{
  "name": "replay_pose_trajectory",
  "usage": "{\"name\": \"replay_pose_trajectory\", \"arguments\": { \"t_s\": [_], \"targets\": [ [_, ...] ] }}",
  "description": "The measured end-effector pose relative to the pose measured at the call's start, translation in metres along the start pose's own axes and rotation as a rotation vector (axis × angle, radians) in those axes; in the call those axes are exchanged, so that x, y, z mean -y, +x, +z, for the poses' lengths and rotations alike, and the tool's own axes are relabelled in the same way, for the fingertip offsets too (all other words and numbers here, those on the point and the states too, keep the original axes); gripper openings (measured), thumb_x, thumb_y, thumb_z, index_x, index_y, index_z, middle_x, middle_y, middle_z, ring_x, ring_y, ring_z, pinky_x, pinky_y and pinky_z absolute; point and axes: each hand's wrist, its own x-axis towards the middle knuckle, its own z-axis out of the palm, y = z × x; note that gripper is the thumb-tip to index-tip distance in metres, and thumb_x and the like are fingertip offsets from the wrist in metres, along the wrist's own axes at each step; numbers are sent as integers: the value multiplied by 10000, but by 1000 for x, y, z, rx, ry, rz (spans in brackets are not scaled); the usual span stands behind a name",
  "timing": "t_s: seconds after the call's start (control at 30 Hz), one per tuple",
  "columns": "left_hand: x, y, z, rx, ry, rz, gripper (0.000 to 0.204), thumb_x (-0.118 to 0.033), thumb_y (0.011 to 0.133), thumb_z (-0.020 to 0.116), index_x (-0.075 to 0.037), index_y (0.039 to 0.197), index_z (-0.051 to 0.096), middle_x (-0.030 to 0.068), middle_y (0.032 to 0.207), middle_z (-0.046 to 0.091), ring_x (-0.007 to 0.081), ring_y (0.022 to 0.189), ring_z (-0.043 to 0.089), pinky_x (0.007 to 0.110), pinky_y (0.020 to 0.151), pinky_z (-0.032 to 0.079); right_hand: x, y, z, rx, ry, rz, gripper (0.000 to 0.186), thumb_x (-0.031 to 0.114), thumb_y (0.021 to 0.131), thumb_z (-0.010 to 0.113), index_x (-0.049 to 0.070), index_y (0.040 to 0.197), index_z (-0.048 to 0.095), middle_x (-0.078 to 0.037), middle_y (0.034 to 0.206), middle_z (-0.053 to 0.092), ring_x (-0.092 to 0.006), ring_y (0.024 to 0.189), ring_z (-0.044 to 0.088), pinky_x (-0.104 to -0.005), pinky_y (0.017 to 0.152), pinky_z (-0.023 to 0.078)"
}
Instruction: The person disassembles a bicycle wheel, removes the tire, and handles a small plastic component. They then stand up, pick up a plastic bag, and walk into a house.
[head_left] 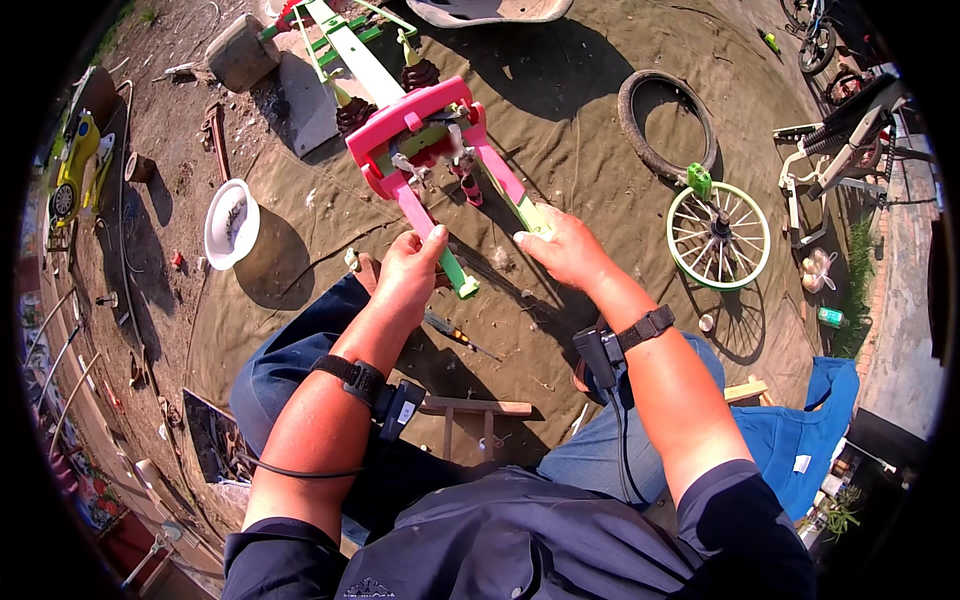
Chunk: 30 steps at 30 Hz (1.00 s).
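A pink and green forked metal frame [408, 122] juts toward me, its two prongs pointing down at my body. My left hand [402, 275] is closed around the left prong [455, 270], thumb along its top near the green end. On the right prong [505, 178], my right hand [570, 250] is closed near the tip. Beyond the pink crosspiece runs a long pale green beam [350, 55], with dark coil springs [420, 74] beside it. Dirty whitish fittings show between the prongs. A screwdriver [452, 330] lies on the ground cloth below my left hand.
A white basin [232, 225] stands at left, near a red pipe wrench [216, 140]. To the right are a loose tyre [628, 105] and a spoked wheel [718, 240] with a green rim. A small wooden stool [478, 407] sits between my legs; blue cloth [790, 440] lies at lower right.
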Motion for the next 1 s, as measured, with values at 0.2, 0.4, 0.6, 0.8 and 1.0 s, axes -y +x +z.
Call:
{"name": "replay_pose_trajectory", "arguments": {
  "t_s": [0.2,0.4,0.6,0.8,1.0],
  "targets": [
    [-3,-1,2,-10,38,1,332,-328,989,550,-13,1089,521,69,932,586,206,820,651,376,747,570,2,-1,-2,1,-6,10,316,305,830,668,46,990,582,-169,798,627,-336,748,614,-413,675,479],
    [-6,-3,3,-7,8,-17,335,-355,984,558,-32,1070,538,46,910,582,180,799,637,352,738,553,-1,1,-22,211,-9,-46,605,303,763,791,25,1247,557,-71,982,640,-155,897,576,-306,816,475],
    [-12,-2,-1,-163,150,26,571,-451,955,566,9,1275,460,64,1085,593,155,891,598,315,756,505,1,-12,-78,1,143,123,682,290,801,791,16,1356,505,-123,1184,614,-180,1052,590,-313,913,481],
    [-33,0,-9,-304,79,177,495,-420,962,555,-29,1257,481,68,1124,602,169,991,590,329,828,442,-35,-30,-115,-389,231,153,275,275,880,677,1,896,697,-34,765,668,-87,678,582,-253,641,468],
    [-44,-1,-17,-364,23,189,505,-365,955,574,-26,1309,455,129,1251,545,231,1117,569,366,877,457,-28,-57,-124,-510,301,61,255,252,867,694,14,952,662,-61,846,652,-103,717,605,-250,670,486]
  ]
}}
